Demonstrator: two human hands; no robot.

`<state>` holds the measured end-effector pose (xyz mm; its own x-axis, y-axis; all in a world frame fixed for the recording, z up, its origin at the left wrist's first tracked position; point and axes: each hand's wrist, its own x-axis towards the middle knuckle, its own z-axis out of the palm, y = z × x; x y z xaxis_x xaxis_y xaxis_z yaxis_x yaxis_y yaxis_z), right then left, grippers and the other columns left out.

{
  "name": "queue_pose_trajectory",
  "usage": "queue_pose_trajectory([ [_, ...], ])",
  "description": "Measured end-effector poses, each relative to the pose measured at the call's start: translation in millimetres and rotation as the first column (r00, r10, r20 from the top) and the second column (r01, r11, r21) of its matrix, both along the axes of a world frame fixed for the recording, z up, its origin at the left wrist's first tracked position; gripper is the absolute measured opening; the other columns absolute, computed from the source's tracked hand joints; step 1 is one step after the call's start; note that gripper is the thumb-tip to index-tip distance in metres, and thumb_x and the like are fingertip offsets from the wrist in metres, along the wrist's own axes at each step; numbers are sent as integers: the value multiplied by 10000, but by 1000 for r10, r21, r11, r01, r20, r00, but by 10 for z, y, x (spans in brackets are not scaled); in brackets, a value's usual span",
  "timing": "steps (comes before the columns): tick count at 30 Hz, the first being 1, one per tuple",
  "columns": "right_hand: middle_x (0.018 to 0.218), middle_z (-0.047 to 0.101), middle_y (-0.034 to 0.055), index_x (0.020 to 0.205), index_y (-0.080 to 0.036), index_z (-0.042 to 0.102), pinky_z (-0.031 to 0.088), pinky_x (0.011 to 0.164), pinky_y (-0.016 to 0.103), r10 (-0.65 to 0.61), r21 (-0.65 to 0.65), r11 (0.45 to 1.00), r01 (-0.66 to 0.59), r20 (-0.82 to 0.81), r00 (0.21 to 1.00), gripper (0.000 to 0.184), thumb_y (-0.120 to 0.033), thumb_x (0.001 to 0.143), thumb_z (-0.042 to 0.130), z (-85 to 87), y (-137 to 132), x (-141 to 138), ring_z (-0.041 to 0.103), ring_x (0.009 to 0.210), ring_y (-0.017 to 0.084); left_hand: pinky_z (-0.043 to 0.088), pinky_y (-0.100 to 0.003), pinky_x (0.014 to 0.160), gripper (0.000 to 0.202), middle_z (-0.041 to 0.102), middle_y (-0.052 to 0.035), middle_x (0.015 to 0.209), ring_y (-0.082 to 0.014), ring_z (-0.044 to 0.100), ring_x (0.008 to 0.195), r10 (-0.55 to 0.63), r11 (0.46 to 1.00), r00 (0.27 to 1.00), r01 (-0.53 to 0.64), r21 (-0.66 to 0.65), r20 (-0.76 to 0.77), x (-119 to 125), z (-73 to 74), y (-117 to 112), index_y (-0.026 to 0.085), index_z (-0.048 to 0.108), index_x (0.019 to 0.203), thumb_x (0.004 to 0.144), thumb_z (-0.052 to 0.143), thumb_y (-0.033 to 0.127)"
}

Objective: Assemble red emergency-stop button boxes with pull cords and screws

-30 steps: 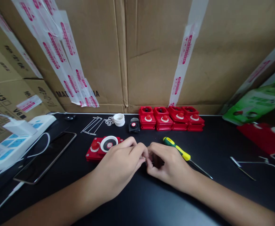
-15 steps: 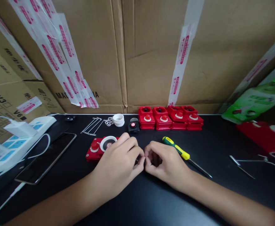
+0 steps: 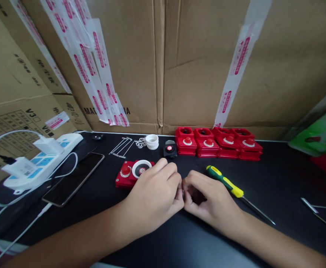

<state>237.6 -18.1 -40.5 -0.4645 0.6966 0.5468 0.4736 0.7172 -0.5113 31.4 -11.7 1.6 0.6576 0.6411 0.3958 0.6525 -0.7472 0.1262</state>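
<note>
My left hand (image 3: pixel 159 191) and my right hand (image 3: pixel 209 195) meet fingertip to fingertip above the black table. Both are closed in a pinch, and whatever sits between the fingers is too small and too covered to name. Just behind my left hand lies a red box (image 3: pixel 123 179) with a red knob and a white ring (image 3: pixel 135 169) around a black disc; my hand hides its right part. A screwdriver (image 3: pixel 231 186) with a yellow and green handle rests beside my right hand, its shaft pointing to the lower right.
Several red boxes (image 3: pixel 207 145) line the back, beside a black part (image 3: pixel 169 149), white rings (image 3: pixel 152 142) and metal rods (image 3: pixel 121 147). At left are a phone (image 3: pixel 73 180) and a power strip (image 3: pixel 44 162). Cardboard (image 3: pixel 207 56) walls the back; a green pouch (image 3: pixel 316 132) stands right.
The camera view has turned left, so everything appears shifted to the right. My hands stay pinched together, with only a slight change in the fingers.
</note>
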Motion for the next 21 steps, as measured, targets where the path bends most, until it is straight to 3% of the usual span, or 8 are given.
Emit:
queue_pose_trajectory([
  [12,828,537,-21,930,-231,534,435,576,213,37,-1,999,-37,7,999,163,-76,928,585,12,0,17,536,656,104,465,-354,737,70,613,-38,899,-222,575,887,-22,986,992,41,-163,122,-7,5,-35,156,649,844,859,657,87],
  [17,833,541,-19,972,-229,553,436,582,217,36,54,998,-37,20,999,157,-83,939,603,-3,-6,36,541,674,108,460,-273,645,117,565,18,930,-113,545,702,91,919,953,32,-393,289,12,-46,-78,178,615,872,830,676,87],
  [21,832,544,-20,966,-232,550,426,570,219,39,79,996,-42,35,999,154,-87,949,598,-25,-19,46,528,665,105,439,-246,583,143,555,33,938,-75,515,626,152,865,936,29,-501,316,38,-58,-81,185,601,845,811,651,56],
])
